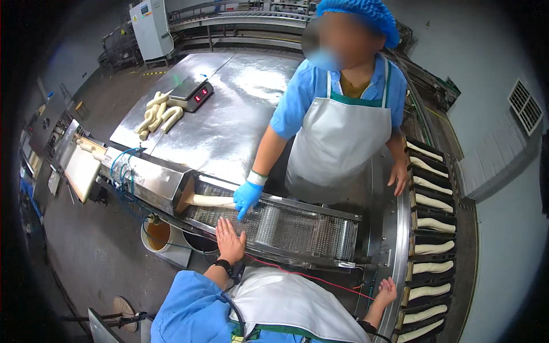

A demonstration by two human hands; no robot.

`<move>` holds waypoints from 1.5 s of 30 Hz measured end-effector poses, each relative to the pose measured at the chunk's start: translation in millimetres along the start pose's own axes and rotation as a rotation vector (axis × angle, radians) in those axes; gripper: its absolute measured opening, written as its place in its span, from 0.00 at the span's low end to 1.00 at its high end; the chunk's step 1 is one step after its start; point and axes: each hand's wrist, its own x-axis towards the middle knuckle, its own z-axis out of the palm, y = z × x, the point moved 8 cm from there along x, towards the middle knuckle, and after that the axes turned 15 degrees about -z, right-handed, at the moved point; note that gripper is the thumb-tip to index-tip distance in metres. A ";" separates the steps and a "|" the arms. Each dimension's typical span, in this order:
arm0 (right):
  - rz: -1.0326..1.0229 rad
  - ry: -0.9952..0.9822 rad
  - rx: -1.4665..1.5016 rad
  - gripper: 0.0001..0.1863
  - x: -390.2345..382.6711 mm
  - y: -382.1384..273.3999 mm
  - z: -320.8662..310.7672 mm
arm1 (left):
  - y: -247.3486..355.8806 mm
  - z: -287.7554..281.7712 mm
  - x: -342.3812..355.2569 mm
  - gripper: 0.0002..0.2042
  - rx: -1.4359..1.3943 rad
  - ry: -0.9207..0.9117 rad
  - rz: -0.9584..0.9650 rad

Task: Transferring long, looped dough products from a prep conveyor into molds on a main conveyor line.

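Note:
My left hand (230,240) is flat, fingers stretched out, at the near edge of the mesh conveyor (297,228); nothing is in it. On the belt a pale dough strip (211,200) comes out of a metal housing (151,183), its right end under the blue-gloved hand (247,197) of a co-worker opposite me. My right hand (387,291) hovers near the curved metal rail (400,251) at the right, its fingers loosely bent and holding nothing that I can see. Beyond that rail, several dough strips (432,223) lie in a row of dark trays (433,214).
Behind the conveyor stands a steel table (240,97) with a digital scale (194,94) and a heap of dough pieces (154,117). A bucket of brownish liquid (157,235) sits on the floor below the left end. A red cord (309,276) runs along my apron.

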 end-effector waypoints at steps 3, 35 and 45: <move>0.050 0.053 0.020 0.15 -1.3 -0.5 -2.9 | 5.2 -7.3 -1.6 0.38 -0.050 -0.022 0.021; 0.065 0.045 0.002 0.16 -32.7 -22.0 34.9 | -89.9 -11.4 100.4 0.39 -0.003 0.148 -0.255; 0.044 0.032 0.026 0.15 -31.5 -23.1 46.4 | -60.9 -42.4 138.1 0.36 -0.024 0.134 0.091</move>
